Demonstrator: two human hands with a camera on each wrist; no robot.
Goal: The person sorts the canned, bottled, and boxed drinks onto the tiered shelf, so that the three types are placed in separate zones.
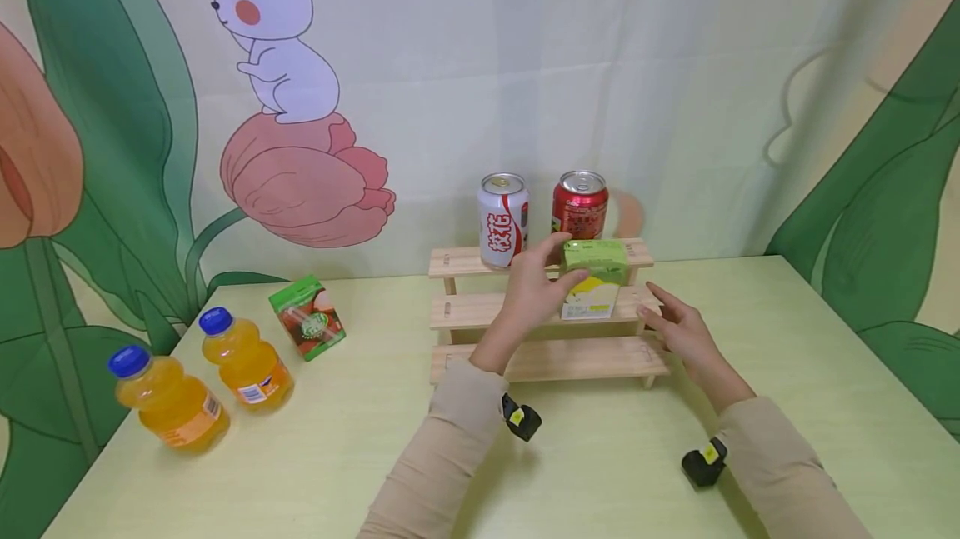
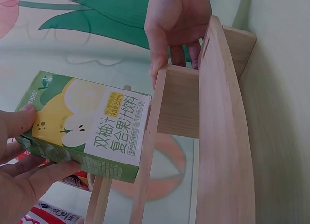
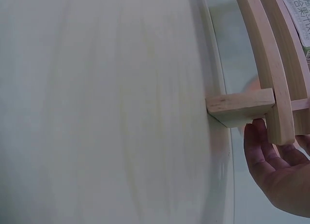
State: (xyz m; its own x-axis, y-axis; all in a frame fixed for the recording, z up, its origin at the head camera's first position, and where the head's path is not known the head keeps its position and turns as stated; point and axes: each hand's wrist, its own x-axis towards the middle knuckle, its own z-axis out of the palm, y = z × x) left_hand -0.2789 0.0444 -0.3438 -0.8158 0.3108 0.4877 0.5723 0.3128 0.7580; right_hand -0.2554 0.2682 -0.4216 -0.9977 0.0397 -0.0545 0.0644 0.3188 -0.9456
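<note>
My left hand (image 1: pixel 534 289) grips a green juice box (image 1: pixel 592 279) with a yellow fruit picture, thumb on one side and fingers on the other. The box stands upright at the right part of the middle step of a three-step wooden shelf (image 1: pixel 480 311). In the left wrist view the bottom of the juice box (image 2: pixel 87 125) is right by the step's edge; whether it touches is unclear. My right hand (image 1: pixel 686 339) holds the right end of the shelf, its fingers curled around the side of the wood (image 3: pixel 281 108).
On the top step stand a white can (image 1: pixel 503 222) and a red can (image 1: pixel 581 206). To the left on the table (image 1: pixel 360 456) are two orange juice bottles (image 1: pixel 176 406) with blue caps and a green-and-red drink box (image 1: pixel 308 318). A printed curtain (image 1: pixel 450 64) hangs behind.
</note>
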